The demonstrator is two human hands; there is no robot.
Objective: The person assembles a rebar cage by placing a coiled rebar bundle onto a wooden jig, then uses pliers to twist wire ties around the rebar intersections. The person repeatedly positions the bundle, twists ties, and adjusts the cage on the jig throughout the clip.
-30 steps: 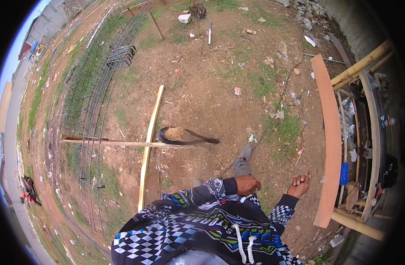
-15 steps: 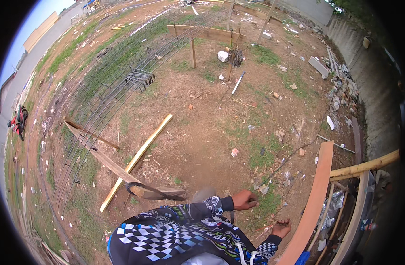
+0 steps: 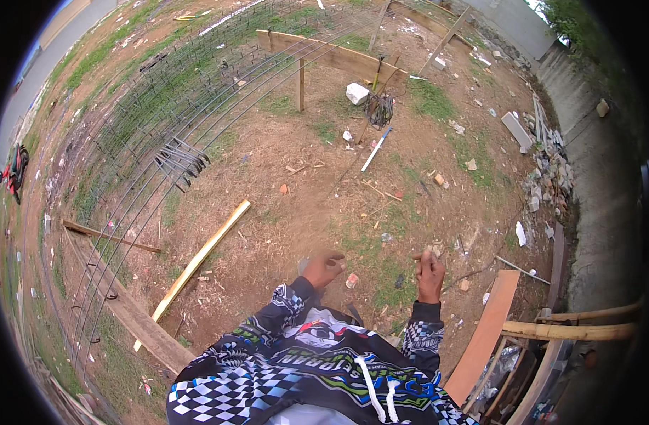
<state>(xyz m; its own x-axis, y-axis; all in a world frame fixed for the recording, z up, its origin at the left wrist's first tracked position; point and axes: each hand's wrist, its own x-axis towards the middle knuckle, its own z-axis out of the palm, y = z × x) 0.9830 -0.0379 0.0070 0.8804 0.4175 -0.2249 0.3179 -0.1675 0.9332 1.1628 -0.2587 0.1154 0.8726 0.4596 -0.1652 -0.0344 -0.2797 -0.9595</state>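
Observation:
My left hand (image 3: 324,269) hovers over the dirt in front of me, its fingers loosely bent with a gap showing between them. I see nothing in it. To the right, my right hand (image 3: 430,276) is raised with its fingers drawn together. What it holds, if anything, is too small to make out. Both sleeves are dark with a checkered pattern. A small pale pink chunk of rubble (image 3: 352,280) lies on the ground between the hands. Neither hand touches the reddish-brown plank (image 3: 486,333) at the lower right.
Long steel bars (image 3: 126,219) with bundled stirrups (image 3: 181,161) stretch along the left. A yellowish wood strip (image 3: 197,265) and a weathered board (image 3: 137,319) lie nearby. Bamboo poles (image 3: 572,331) stand right. Farther off are a plank on posts (image 3: 331,60), a wire coil (image 3: 379,111) and a concrete wall (image 3: 600,163).
Both hands have risen forward from near my body, and the right hand has turned upward with its fingers gathered. My view has shifted; the weathered board and plank now sit lower.

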